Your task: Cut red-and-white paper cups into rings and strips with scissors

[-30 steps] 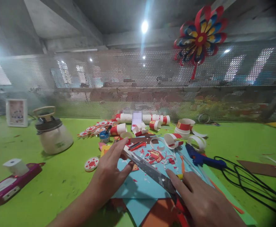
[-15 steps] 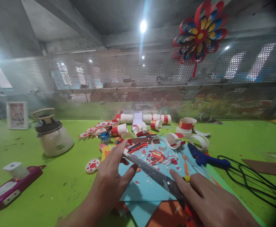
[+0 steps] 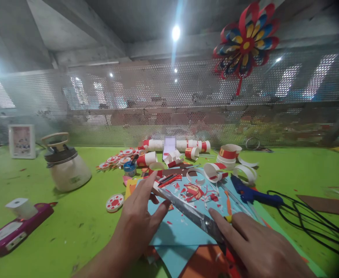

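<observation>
My right hand [image 3: 259, 241] is closed around the red handles of a pair of scissors [image 3: 192, 214], whose long, worn grey blades point up and left. At the blade tips is a small white piece of paper [image 3: 155, 188], mostly hidden by the fingers of my left hand [image 3: 138, 216]. Those fingers are curled around it, with the thumb lower down beside the blades. Under both hands lie light blue sheets [image 3: 169, 235] scattered with red and white paper scraps [image 3: 194, 191]. An orange-handled tool [image 3: 227, 202] lies just beyond my right hand.
A blue glue gun [image 3: 256, 197] with a black cord lies at the right. Cut paper cups [image 3: 228, 154] and a blue-labelled jar [image 3: 129, 168] stand farther back. To the left are a lidded bottle [image 3: 69, 170], a purple power strip [image 3: 21, 227] and a round red-and-white disc [image 3: 114, 202].
The scissor blades have turned slightly and look narrower. Both hands stay in nearly the same place, and the view has shifted very little.
</observation>
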A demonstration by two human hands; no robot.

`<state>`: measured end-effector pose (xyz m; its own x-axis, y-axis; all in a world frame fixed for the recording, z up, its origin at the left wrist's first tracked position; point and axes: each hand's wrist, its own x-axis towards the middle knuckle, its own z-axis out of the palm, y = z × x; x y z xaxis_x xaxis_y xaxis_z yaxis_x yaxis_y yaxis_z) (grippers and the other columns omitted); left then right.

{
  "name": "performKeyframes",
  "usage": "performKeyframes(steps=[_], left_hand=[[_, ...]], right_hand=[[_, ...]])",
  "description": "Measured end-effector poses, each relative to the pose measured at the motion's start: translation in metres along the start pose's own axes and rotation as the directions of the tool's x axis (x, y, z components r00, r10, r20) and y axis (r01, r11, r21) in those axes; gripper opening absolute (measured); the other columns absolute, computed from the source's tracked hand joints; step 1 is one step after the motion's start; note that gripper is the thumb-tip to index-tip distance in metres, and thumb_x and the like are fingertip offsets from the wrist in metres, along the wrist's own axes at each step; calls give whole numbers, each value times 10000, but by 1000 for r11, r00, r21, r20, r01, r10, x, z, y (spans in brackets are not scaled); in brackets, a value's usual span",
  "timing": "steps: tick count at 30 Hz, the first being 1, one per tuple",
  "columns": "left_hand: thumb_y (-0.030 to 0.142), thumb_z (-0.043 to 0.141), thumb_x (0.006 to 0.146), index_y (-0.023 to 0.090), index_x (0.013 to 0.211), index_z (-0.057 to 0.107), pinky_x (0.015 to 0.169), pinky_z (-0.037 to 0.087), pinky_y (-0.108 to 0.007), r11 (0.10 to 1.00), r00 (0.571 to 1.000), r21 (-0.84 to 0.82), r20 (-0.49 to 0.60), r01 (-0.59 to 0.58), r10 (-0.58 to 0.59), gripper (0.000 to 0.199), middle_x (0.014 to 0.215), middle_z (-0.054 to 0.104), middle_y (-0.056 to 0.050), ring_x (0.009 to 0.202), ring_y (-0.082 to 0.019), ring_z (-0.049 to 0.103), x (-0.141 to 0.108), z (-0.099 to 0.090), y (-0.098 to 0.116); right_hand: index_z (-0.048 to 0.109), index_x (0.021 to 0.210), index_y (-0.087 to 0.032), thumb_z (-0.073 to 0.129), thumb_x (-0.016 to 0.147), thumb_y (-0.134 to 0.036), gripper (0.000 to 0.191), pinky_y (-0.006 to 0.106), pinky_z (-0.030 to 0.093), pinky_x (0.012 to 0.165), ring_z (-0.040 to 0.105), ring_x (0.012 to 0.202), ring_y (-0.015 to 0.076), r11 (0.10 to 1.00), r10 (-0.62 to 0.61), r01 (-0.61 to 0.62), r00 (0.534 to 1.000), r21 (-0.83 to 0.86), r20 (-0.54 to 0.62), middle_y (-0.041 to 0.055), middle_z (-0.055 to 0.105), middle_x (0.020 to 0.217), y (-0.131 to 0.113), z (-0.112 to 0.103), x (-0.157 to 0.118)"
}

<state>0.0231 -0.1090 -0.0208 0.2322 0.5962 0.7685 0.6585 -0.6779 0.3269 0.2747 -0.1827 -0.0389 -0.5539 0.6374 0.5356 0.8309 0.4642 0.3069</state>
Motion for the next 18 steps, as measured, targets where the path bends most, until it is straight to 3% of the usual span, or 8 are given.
performKeyframes(steps=[10,18], left_hand=[[143,582,801,195,1360,421,677,561,-357,1000,1000,-14,19,19,-18,584,1089,659,-113,665,-153,638,1,1,0],[168,568,825,193,1355,424,766,559,-444,1000,1000,13,13,23,-23,550,1112,635,-132,756,-201,649,0,1,-4]], right_hand=[[496,1240,-81,339,916,-113,362,283,446,452,573,553,212,1000,-13,13,1000,-6,-18,68,543,697,-2,0,2],[439,1344,-88,327,937,-101,422,307,489,530,600,632,218,998,11,-16,997,58,80,92,560,782,4,1,-1]])
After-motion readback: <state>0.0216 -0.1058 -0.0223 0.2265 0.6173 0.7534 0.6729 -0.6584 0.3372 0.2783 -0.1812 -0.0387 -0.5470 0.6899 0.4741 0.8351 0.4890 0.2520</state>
